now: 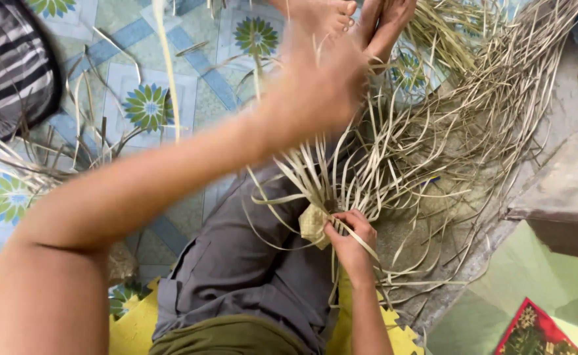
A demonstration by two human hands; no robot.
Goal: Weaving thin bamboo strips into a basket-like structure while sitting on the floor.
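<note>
Down on the lap, on the grey trousers (236, 263), sits a small woven piece of pale palm leaf (314, 223), its loose strips (315, 174) fanning up and away from it. The right hand (351, 240) has its fingers closed on the woven corner and on one strip running across the knuckles, pinning the work where it lies. The left hand (325, 82) is raised high above it and blurred; whether its fingers are closed on a strip or spread I cannot tell, though a long pale strand (166, 66) rises beside the forearm. To do this well, I'd say the pinning hand should keep the weave flat and tight while each strip is drawn full length, so nothing slackens at the crossing. Beyond the bare feet (348, 20), a big heap of dry leaf strips (473, 112) sprawls over the floor mat with blue and green flowers (147, 105). A yellow foam mat (131, 329) lies underneath, striped cloth (6, 72) to one side.
</note>
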